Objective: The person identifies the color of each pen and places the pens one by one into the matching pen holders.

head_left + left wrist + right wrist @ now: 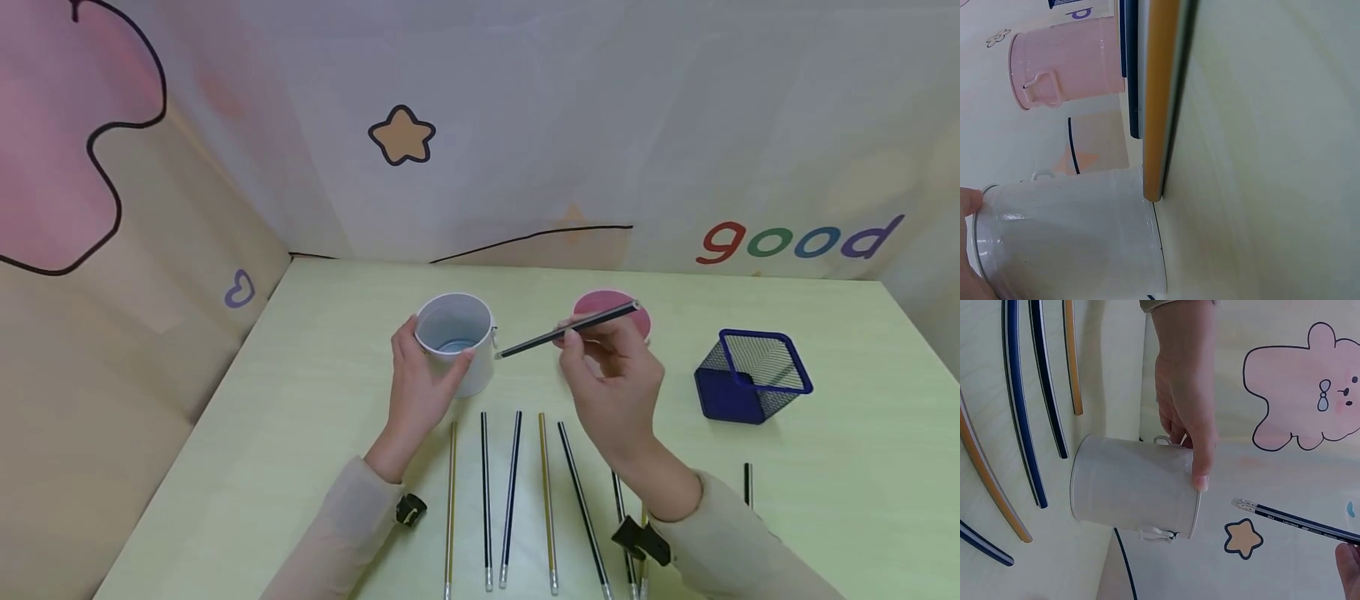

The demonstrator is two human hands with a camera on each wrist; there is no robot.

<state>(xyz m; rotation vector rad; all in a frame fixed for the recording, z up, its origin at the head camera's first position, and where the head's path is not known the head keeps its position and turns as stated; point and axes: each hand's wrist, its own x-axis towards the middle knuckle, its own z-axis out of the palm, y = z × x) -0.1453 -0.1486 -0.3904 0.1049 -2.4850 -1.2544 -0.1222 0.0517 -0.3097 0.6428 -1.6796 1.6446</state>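
1. Gripping a glossy white cylindrical bucket (480,371) with the left hand (420,375), spread wide around its side, thumb at the rim.
2. Pinching a slim dark striped pencil (528,341) in the closed right hand (615,379), just right of the white bucket, eraser end towards it.
3. Showing a bluish bottom inside the white bucket.
4. Seeing a pink cylindrical bucket (1079,62) right of the white bucket, contents hidden.
5. Farther right, seeing a square blue wire-mesh holder (772,400).
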